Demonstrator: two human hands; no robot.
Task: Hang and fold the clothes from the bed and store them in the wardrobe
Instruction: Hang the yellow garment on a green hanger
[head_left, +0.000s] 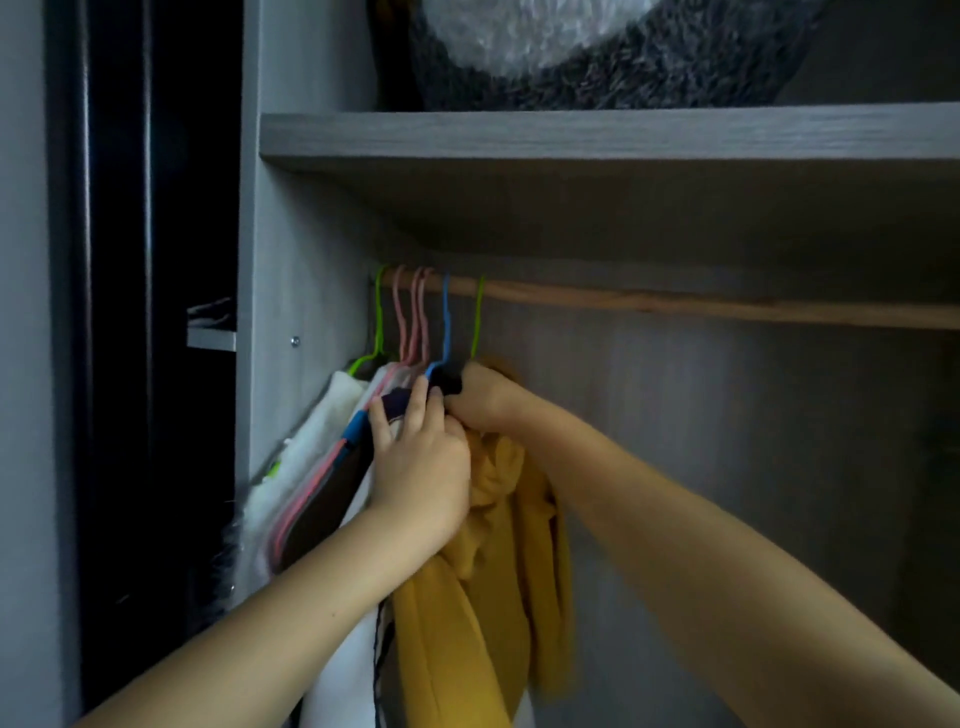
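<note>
1. Both arms reach up into the wardrobe (306, 260), under the wooden rail (675, 306).
2. The left hand (421, 457) has its fingers spread and bent on the dark clothes (332, 499), its grip loose.
3. The right hand (480, 397) is curled tight at the yellow top (467, 597).
4. The yellow top hangs from a green hanger (477, 322) on the rail.

It was a home bedroom closet: a grey wooden wardrobe (306, 260) with a wooden rail (675, 304) carrying coloured hangers (415, 317) with clothes, and a fluffy blanket (597, 52) stored on the shelf (597, 135) above.
</note>
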